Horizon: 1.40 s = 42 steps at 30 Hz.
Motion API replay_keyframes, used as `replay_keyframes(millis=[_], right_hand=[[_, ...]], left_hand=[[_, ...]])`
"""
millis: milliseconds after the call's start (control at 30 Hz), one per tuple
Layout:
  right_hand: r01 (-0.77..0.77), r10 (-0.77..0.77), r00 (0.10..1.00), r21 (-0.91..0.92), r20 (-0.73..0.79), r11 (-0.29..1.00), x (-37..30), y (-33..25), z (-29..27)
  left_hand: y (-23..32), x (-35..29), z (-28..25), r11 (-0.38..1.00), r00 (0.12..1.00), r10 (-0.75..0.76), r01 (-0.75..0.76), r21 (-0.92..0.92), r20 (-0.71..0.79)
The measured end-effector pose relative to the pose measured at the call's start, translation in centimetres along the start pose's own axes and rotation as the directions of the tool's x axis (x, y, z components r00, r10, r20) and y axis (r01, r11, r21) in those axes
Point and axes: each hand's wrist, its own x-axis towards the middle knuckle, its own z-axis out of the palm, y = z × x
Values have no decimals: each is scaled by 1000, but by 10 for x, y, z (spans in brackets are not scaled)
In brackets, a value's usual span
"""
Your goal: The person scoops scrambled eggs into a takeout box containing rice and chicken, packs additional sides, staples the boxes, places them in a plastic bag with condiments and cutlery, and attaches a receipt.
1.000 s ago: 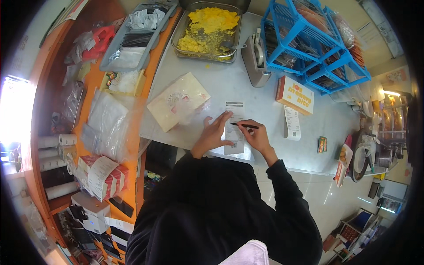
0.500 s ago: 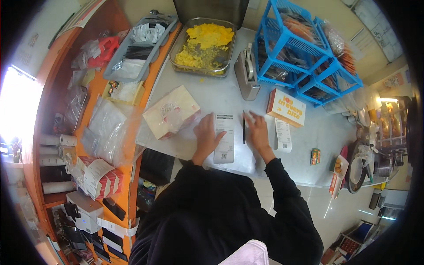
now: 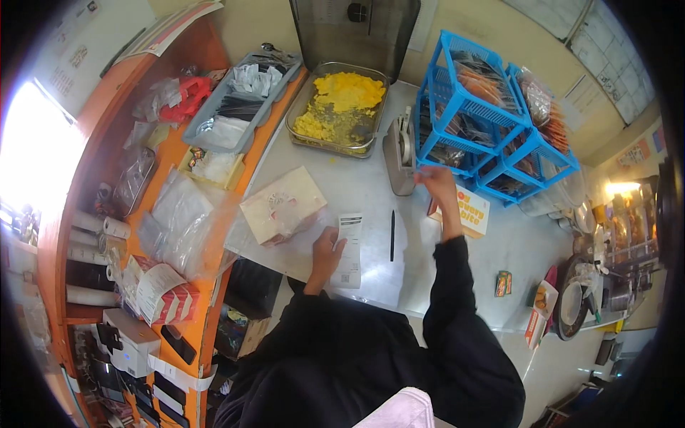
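Observation:
On the metal counter, a long printed receipt [image 3: 349, 250] lies in front of me. My left hand [image 3: 327, 255] is at its left edge, fingers curled and thumb over the paper. A black pen [image 3: 392, 235] lies to the receipt's right, touched by neither hand. My right hand [image 3: 438, 187] is raised beside the front end of a grey tape dispenser [image 3: 400, 160]. Its fingertips are drawn together there; what they hold, if anything, is too small to see. Below that hand is a white-and-orange printed box [image 3: 474, 212], partly covered by my wrist.
A cream carton [image 3: 283, 205] stands left of the receipt. Behind are a glass tray [image 3: 294, 137] of yellow food and blue stacked baskets [image 3: 467, 114] with packets. Small green-and-orange packets [image 3: 504, 284] lie at right. An orange shelf [image 3: 251, 160] with a grey tray [image 3: 191, 132] runs along the left.
My right hand has left the pen and moved up to the tape dispenser. The first receipt has shifted left with my left hand. A second receipt at right is out of sight. The view has tilted up.

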Motion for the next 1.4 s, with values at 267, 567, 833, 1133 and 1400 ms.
replay_keyframes(millis=[267, 567, 833, 1133, 1400], right_hand=[[-165, 114, 972, -250, -207, 954, -25, 25, 21], [-82, 195, 977, -706, 81, 703, -17, 21, 10], [-2, -579, 522, 679, 626, 734, -163, -239, -1], [420, -496, 631, 275, 597, 865, -133, -276, 119], [306, -415, 679, 281, 606, 910, -58, -199, 251]], left_hand=[[83, -15, -18, 801, 992, 73, 1, -599, 99], [129, -30, -63, 802, 964, 178, -24, -597, 200], [129, -34, -134, 758, 985, 169, -107, -643, 36], [123, -39, -188, 736, 988, 142, -143, -662, -56], [80, -69, -167, 701, 977, -212, 146, -698, -9]])
